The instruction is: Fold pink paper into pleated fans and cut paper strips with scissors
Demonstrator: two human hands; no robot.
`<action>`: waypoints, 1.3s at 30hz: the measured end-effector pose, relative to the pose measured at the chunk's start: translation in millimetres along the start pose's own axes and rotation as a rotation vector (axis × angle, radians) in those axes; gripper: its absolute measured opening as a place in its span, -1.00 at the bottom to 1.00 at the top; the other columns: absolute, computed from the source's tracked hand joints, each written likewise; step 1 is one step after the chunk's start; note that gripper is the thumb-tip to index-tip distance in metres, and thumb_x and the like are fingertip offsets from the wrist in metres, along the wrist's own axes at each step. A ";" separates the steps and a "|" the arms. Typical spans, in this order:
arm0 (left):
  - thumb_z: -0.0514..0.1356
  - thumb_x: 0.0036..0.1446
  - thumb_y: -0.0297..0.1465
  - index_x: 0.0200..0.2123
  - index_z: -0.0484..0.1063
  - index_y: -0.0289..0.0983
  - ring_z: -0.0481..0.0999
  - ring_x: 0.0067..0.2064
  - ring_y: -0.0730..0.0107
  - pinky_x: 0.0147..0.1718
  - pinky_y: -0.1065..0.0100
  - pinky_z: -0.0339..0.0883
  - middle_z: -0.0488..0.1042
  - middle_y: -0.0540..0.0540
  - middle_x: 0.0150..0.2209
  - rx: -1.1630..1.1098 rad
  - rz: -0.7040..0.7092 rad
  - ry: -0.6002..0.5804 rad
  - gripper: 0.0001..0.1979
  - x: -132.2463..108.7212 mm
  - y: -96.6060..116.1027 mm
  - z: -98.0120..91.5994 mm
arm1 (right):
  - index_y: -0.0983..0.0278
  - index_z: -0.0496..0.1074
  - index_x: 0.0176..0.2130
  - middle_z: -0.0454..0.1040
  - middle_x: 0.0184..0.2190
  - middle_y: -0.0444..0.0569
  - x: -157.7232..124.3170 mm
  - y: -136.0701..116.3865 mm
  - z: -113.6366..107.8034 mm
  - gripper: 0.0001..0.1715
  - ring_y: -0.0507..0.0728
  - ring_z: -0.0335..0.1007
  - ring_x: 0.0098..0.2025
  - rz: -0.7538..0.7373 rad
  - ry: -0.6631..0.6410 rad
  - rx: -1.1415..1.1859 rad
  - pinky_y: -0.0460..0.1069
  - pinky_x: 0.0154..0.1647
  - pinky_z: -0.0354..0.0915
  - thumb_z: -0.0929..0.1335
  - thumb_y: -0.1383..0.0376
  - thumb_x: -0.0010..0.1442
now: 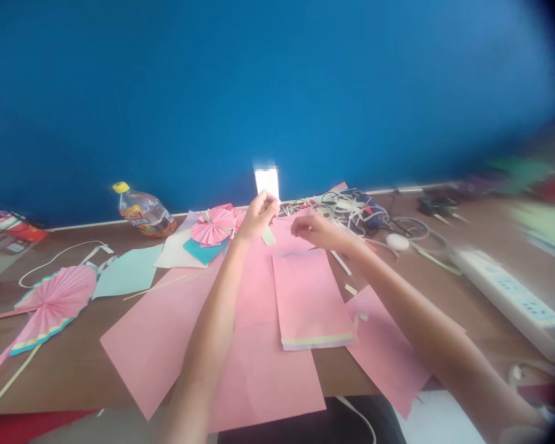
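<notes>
Left hand (260,217): held over the far part of the pink sheets (263,377), fingers drawn toward one another; a pale paper scrap (268,236) is seen just below, but whether it is pinched cannot be told.
Right hand (311,228): held beside the left, fingers loosely curled; no object is seen in them, and whether they are closed on anything cannot be told.
Edged pink sheet (312,296): laid over other pink paper, nearer the person than the right hand, its pale bands turned toward the person, probably so that they are kept in view.
Bench (74,370) edges: the near edge is overhung by sheets, which could easily be nudged; the far edge is met by the blue wall (277,92).
Room: a gap is left between the hands; rightward movement is limited by tangled strips and cables (346,206), leftward by pink rosettes (213,227).
</notes>
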State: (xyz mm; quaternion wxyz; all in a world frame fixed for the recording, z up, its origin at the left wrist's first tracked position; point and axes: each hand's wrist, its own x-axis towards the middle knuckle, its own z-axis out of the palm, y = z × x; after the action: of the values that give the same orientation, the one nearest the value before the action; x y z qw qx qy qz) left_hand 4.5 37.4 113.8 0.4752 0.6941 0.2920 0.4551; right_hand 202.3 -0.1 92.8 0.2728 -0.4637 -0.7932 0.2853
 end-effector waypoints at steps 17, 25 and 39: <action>0.05 0.15 -0.37 -0.28 0.39 -0.29 0.19 -0.50 0.53 -0.54 0.45 -0.06 0.38 -0.02 -0.46 -0.005 -0.184 -0.029 -0.83 1.5 -11.6 -7.8 | 0.26 0.49 -0.33 0.50 -0.27 0.01 3.9 43.1 31.0 -0.90 0.14 0.36 -0.21 -0.198 -0.228 -0.298 -0.04 -0.24 0.17 0.34 0.36 0.17; 0.06 0.10 -0.42 -0.16 0.44 -0.29 0.20 -0.49 0.53 -0.51 0.46 -0.01 0.44 -0.04 -0.42 -0.021 -0.183 -0.061 -0.75 0.3 -14.4 -13.0 | 0.28 0.39 -0.37 0.48 -0.29 0.03 3.3 36.3 34.5 -0.83 0.11 0.34 -0.27 -0.166 -0.180 -0.341 -0.05 -0.26 0.15 0.25 0.45 0.20; 0.08 0.24 -0.19 -0.23 0.44 -0.30 0.26 -0.45 0.52 -0.48 0.47 0.08 0.48 -0.08 -0.37 0.020 -0.237 -0.006 -0.70 -3.9 -14.6 -15.5 | 0.28 0.41 -0.36 0.47 -0.29 0.03 4.7 39.0 39.0 -0.85 0.13 0.34 -0.21 -0.214 -0.221 -0.283 -0.03 -0.15 0.17 0.27 0.40 0.22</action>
State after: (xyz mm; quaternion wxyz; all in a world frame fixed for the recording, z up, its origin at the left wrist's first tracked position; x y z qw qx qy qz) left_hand -10.8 45.8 101.0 0.5193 0.6609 0.3752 0.3909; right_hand 195.7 12.2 39.2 0.1449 -0.3766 -0.8952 0.1894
